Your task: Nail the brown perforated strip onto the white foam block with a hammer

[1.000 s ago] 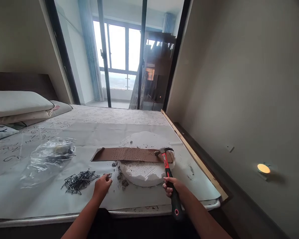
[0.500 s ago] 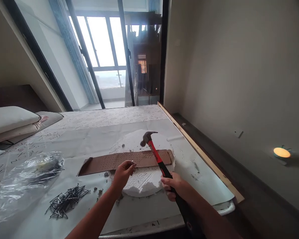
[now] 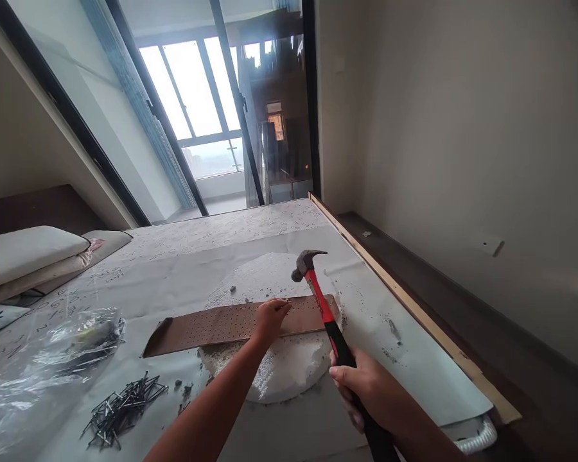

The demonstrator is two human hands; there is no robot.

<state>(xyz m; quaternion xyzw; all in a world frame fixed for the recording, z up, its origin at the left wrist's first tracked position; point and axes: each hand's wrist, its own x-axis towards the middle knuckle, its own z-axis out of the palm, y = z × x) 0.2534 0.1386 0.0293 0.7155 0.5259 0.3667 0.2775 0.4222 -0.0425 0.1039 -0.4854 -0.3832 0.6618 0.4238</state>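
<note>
My left hand [image 3: 270,319] is pinched over the brown strip, with the small tip of a nail just showing at its fingertips; most of it is hidden. The strip [image 3: 197,325] is long, flat and dotted with small holes, and its left end curls up. It lies across a rough white foam disc [image 3: 289,366] with a ragged edge. My right hand [image 3: 361,385] is wrapped round the black grip of a claw hammer [image 3: 320,301]. The hammer's steel head is raised to the right of my left hand, apart from it.
A heap of dark nails [image 3: 122,410] lies at the lower left, beside a crumpled clear plastic bag [image 3: 67,353]. Grey crumbs are scattered round the disc on a pale sheet [image 3: 164,276]. Folded bedding [image 3: 33,256] is at the far left. A wooden edge strip [image 3: 404,292] runs along the right.
My left hand has moved right along the brown strip and a little forward. The hammer, still in my right hand, sits farther right in view. The camera view has shifted slightly.
</note>
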